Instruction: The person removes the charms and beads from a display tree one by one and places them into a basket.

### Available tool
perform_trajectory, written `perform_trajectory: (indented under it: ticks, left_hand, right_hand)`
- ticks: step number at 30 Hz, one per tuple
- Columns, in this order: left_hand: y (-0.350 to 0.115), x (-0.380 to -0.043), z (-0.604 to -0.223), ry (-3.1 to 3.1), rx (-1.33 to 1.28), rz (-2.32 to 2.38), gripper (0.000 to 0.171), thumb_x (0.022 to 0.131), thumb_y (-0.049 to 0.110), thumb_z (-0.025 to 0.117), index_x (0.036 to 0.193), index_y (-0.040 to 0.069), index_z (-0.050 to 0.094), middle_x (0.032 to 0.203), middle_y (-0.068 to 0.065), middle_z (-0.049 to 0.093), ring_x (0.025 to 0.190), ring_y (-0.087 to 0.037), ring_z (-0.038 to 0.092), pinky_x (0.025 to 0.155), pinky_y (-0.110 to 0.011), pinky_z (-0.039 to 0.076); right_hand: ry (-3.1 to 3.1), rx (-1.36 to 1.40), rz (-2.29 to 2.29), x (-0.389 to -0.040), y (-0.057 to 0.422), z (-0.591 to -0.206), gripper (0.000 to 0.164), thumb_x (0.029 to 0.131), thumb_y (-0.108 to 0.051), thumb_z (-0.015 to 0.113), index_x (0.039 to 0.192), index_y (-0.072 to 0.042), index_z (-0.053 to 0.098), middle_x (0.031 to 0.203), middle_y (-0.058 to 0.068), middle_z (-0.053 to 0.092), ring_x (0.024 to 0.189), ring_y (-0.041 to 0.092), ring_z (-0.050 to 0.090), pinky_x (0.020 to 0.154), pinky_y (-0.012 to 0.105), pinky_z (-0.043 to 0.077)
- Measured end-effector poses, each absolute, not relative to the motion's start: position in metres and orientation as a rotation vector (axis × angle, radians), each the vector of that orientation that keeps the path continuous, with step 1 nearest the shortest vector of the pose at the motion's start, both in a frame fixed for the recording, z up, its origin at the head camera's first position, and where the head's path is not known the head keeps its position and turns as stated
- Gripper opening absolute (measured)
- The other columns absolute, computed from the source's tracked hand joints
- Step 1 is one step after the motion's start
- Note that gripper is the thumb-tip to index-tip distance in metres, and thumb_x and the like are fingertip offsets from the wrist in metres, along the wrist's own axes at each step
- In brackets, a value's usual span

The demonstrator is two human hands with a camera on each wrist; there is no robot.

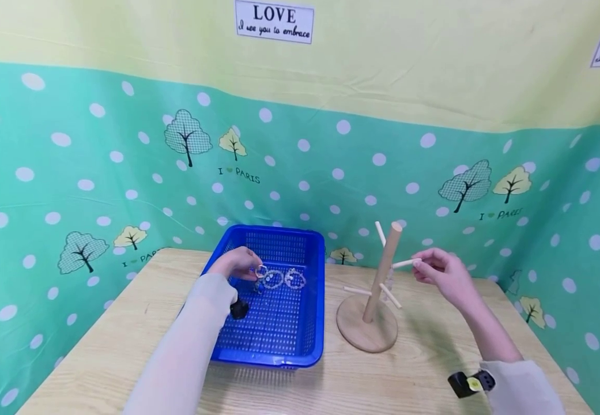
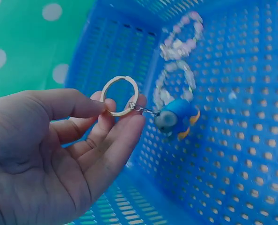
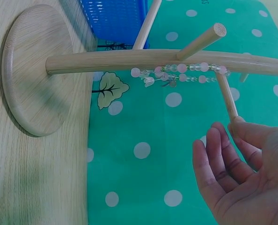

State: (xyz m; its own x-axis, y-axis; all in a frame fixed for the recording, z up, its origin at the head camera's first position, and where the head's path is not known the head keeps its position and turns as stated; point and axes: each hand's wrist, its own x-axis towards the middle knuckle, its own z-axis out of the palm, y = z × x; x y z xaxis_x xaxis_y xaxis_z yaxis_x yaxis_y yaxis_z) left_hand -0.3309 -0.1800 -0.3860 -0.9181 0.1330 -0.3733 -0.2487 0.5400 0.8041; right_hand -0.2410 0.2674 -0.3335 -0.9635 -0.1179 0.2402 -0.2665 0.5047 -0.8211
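My left hand [image 1: 237, 264] pinches the gold-coloured ring [image 2: 135, 87] of a keychain between thumb and fingers, over the blue basket [image 1: 319, 323]. A small blue figure [image 2: 180, 111] with a grey face and orange feet hangs from its short chain. Two beaded bracelets [image 2: 189, 76] lie on the basket floor beyond it. On the other side, my right hand [image 1: 447, 279] pinches the tip of a peg [image 3: 229, 101] on a wooden stand [image 1: 382, 265]. A pink and clear beaded bracelet [image 3: 181, 68] hangs on that peg, close to the post.
The stand's round base [image 1: 354, 331] rests on the wooden table [image 1: 419, 380], right of the basket. Several other pegs stick out from the post, one [image 1: 357, 290] toward the basket. A green and yellow patterned cloth [image 1: 331, 150] hangs behind the table.
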Motion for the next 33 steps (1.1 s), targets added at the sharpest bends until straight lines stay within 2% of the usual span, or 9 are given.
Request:
perform_trajectory:
  ticks: [4,7,14,17,22,24,28,31,33]
  left_hand:
    - [-0.184,-0.332,-0.394,2.368,-0.152,1.347,0.035,0.098,-0.001,0.047,0.13,-0.01,0.056,0.111,-0.018,0.065,0.068,-0.01,0.06,0.073,-0.025,0.061]
    - [-0.187,-0.332,-0.398,2.372,-0.19,1.36,0.032,0.097,-0.003,0.048,0.127,-0.011,0.057,0.096,-0.011,0.065,0.066,-0.009,0.06,0.073,-0.025,0.061]
    - [-0.188,-0.341,-0.408,2.41,-0.278,1.365,0.03,0.094,-0.007,0.049,0.121,-0.012,0.059,0.083,-0.005,0.062,0.063,-0.007,0.056,0.073,-0.025,0.061]
    - [-0.194,-0.363,-0.43,2.417,-0.308,1.365,0.028,0.092,-0.009,0.05,0.118,-0.008,0.061,0.085,-0.006,0.061,0.066,-0.011,0.059,0.072,-0.028,0.062]
    - [-0.228,-0.439,-0.515,2.447,-0.246,1.378,0.02,0.089,-0.008,0.057,0.105,-0.003,0.067,0.091,-0.013,0.064,0.067,-0.019,0.063,0.064,-0.031,0.062]
    - [-0.23,-0.447,-0.52,2.464,-0.278,1.35,0.02,0.089,-0.008,0.055,0.105,-0.004,0.067,0.091,-0.015,0.064,0.067,-0.02,0.063,0.064,-0.031,0.062]
    - [-0.206,-0.401,-0.461,2.469,-0.327,1.368,0.024,0.091,-0.009,0.047,0.11,-0.008,0.062,0.084,-0.014,0.061,0.063,-0.016,0.061,0.061,-0.028,0.06]
    - [-0.191,-0.371,-0.423,2.49,-0.322,1.391,0.027,0.093,-0.007,0.045,0.116,-0.01,0.059,0.087,-0.012,0.061,0.064,-0.011,0.06,0.063,-0.024,0.059]
    - [-0.186,-0.363,-0.409,2.512,-0.292,1.398,0.03,0.095,-0.005,0.044,0.121,-0.011,0.058,0.095,-0.013,0.061,0.068,-0.011,0.061,0.069,-0.026,0.06]
  right_hand:
    - [-2.584,0.337,1.455,-0.24,0.267,-0.332,0.026,0.101,-0.007,0.055,0.118,0.013,0.057,0.093,0.016,0.071,0.075,0.003,0.066,0.072,0.021,0.06]
    - [-2.583,0.344,1.462,-0.239,0.265,-0.332,0.026,0.101,-0.006,0.055,0.117,0.014,0.057,0.094,0.017,0.071,0.076,0.005,0.067,0.072,0.022,0.06]
    - [-2.573,0.345,1.481,-0.237,0.265,-0.335,0.025,0.101,-0.006,0.056,0.117,0.013,0.057,0.092,0.011,0.071,0.077,0.007,0.067,0.072,0.021,0.06]
    - [-2.573,0.352,1.481,-0.237,0.265,-0.336,0.026,0.101,-0.006,0.056,0.117,0.014,0.057,0.091,0.008,0.071,0.077,0.007,0.067,0.072,0.021,0.06]
    - [-2.578,0.342,1.475,-0.238,0.264,-0.335,0.025,0.1,-0.006,0.058,0.116,0.013,0.058,0.092,0.015,0.071,0.077,0.006,0.066,0.072,0.022,0.06]
    - [-2.584,0.344,1.469,-0.239,0.264,-0.335,0.026,0.1,-0.007,0.058,0.116,0.013,0.058,0.093,0.017,0.071,0.077,0.006,0.066,0.073,0.022,0.06]
    - [-2.588,0.346,1.451,-0.241,0.265,-0.334,0.026,0.1,-0.008,0.058,0.116,0.013,0.059,0.092,0.015,0.07,0.078,0.006,0.067,0.073,0.023,0.061]
    - [-2.579,0.339,1.445,-0.242,0.266,-0.333,0.025,0.1,-0.008,0.059,0.115,0.012,0.059,0.088,0.008,0.07,0.077,0.005,0.066,0.073,0.024,0.061]
    - [-2.576,0.343,1.44,-0.242,0.268,-0.332,0.025,0.099,-0.008,0.059,0.114,0.012,0.06,0.086,0.004,0.07,0.076,0.003,0.065,0.073,0.024,0.061]
